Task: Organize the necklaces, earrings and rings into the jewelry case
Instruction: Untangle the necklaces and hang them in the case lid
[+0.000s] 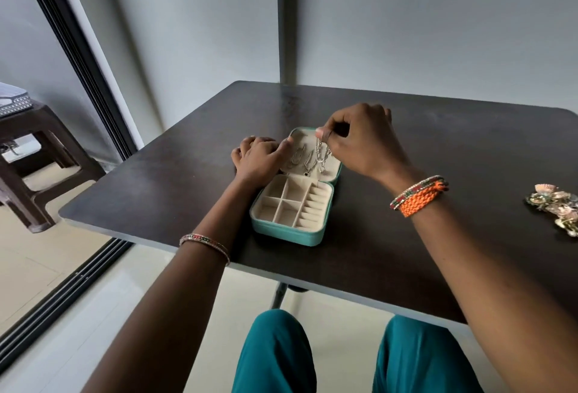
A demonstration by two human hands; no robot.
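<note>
Right hand [359,139] hanging a necklace in the open jewelry case [294,192] on the dark table [438,148].

Case is sitting near table's front edge, w/ lid lying open toward the far side; thumb & forefinger are pinching the silver chain [319,154] at lid's top rim, chain dangling over the lining beside two other necklaces [301,162]. Left hand [258,158] is resting at lid's left edge, fingers curled loosely, thumb pressing the rim. Tray dividers below lid are showing bare. Pile of earrings [556,208] is lying well right of case, near table's right edge; bare tabletop is stretching btwn them & beyond lid. Brown stool [37,154] is standing far left of case, off table.
</note>
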